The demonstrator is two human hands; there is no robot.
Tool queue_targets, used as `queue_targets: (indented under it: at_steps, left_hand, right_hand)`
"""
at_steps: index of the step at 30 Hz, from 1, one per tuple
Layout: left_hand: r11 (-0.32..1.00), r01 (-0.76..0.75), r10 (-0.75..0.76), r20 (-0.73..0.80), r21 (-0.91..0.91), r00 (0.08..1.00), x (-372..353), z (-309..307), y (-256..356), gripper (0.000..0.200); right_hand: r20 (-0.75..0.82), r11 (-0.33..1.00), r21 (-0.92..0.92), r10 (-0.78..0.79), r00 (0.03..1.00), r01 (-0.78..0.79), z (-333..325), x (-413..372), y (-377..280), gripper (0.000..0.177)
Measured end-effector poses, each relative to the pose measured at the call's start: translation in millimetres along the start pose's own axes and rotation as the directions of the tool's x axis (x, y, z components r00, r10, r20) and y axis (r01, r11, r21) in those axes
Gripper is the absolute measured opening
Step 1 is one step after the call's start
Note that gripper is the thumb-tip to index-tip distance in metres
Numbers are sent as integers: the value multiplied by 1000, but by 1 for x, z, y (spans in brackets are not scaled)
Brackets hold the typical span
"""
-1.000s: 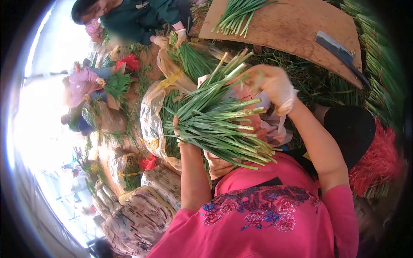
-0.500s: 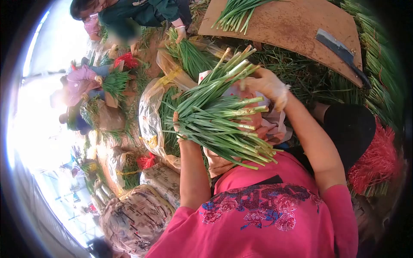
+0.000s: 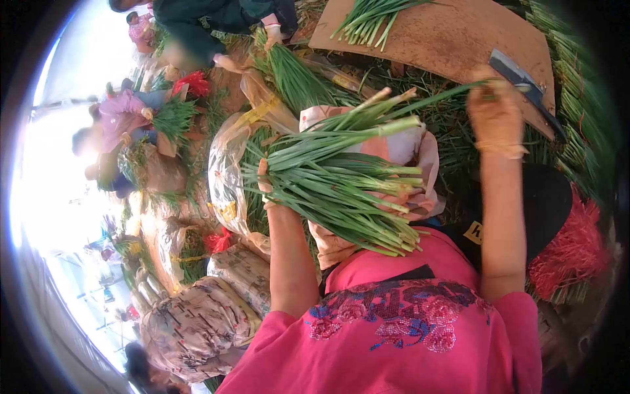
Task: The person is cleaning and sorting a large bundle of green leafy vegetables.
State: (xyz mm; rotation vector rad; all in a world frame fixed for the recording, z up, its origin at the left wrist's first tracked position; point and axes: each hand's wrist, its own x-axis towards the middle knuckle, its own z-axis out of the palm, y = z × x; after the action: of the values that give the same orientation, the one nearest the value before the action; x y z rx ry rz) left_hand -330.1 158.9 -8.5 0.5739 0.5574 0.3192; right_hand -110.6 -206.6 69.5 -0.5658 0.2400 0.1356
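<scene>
A thick bunch of garlic chives (image 3: pixel 354 177) lies fanned across my lap, its pale cut ends to the right. My left hand (image 3: pixel 265 180) is closed around the leafy end, mostly hidden behind the leaves. My right hand (image 3: pixel 497 115), gloved and a little blurred, is out near the board's lower edge. Pinched in its fingers is a single chive stalk (image 3: pixel 446 94), which stretches away from the upper side of the bunch. Under the bunch, a pale dotted cloth (image 3: pixel 413 148) covers my knee.
A brown board (image 3: pixel 433 29) holds more chives (image 3: pixel 367 23) and a dark-handled knife (image 3: pixel 525 82), close beyond my right hand. Red strings (image 3: pixel 571 246) lie at the right. A clear plastic bag (image 3: pixel 226 164) stands left. A co-worker in dark green (image 3: pixel 197 29) handles chives at the top.
My right hand has moved from the bunch's cut ends up and right toward the board, drawing a stalk out. My left hand still grips the bunch, nearly in the same place.
</scene>
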Motion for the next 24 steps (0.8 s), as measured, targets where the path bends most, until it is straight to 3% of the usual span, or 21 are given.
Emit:
queue_targets:
  at_steps: [1, 2, 3, 4, 5, 6, 7, 8, 9, 11, 13, 14, 17, 18, 19, 21, 24]
  left_hand:
    - [1000, -17, 16, 32, 19, 999, -2, -1, 0, 62]
    - [1000, -19, 19, 46, -2, 999, -4, -2, -2, 62]
    - [999, -25, 26, 58, -22, 998, -8, -2, -3, 63]
    - [1000, -20, 21, 37, -23, 999, -10, -3, -4, 63]
    - [1000, -16, 16, 18, -24, 1000, -12, -2, -4, 63]
    - [1000, -8, 8, 0, -23, 1000, -11, 0, -3, 63]
    - [1000, 7, -6, 31, -20, 1000, -8, 0, -2, 63]
    - [1000, 15, -14, 60, -15, 998, -6, -3, -1, 63]
    - [1000, 19, -19, 84, -9, 996, -8, -5, 1, 63]
    - [1000, -16, 17, -41, 24, 999, -15, 7, -1, 65]
    - [997, 0, 4, -52, 75, 999, -14, 4, 3, 65]
    - [997, -5, 8, -44, 78, 999, -14, 6, 3, 65]
    - [998, -9, 9, -8, 58, 1000, -14, 7, 6, 63]
    - [999, -4, 4, 5, 37, 1000, -13, -3, 9, 61]
    - [1000, 2, -2, 19, 13, 1000, -13, -11, 10, 59]
    - [1000, -6, 6, -20, 8, 1000, -12, -15, 9, 60]
    - [999, -21, 22, -35, 28, 999, -10, -16, 11, 60]
  right_hand:
    - [-84, 997, 3, -80, 993, 81, -15, 10, -28, 17]
    - [91, 953, -295, -42, 995, 67, -48, 19, -53, 18]
    - [244, 821, -563, 52, 968, 98, -71, 23, -71, 19]
    - [177, 264, -961, 349, 920, 85, -56, 13, -82, 20]
    - [3, -370, -913, 414, 910, 171, -67, 15, -75, 20]
    - [223, -409, -848, 302, 927, 337, -70, 6, -64, 22]
    - [439, -468, -744, 196, 877, 477, -62, -8, -53, 26]
    - [324, -114, -929, 204, 924, 351, -39, -24, -42, 31]
    - [212, 253, -957, 263, 941, 144, -13, -39, -30, 38]
    - [383, 207, -919, 264, 885, 336, 17, -61, -8, 36]
    - [378, 171, -925, 313, 871, 340, 42, -73, 16, 29]
    - [451, 241, -888, 289, 844, 392, 37, -67, 31, 21]
    - [331, 645, -759, 259, 908, 93, 32, -54, 31, 16]
    - [240, 725, -689, 219, 946, 7, 31, -47, 17, 13]
    - [168, 756, -652, 80, 983, 50, 24, -35, 10, 11]
    - [213, 801, -596, 89, 973, 57, -34, 13, -6, 16]
    - [314, 352, -907, 201, 928, 230, -59, 19, 11, 20]
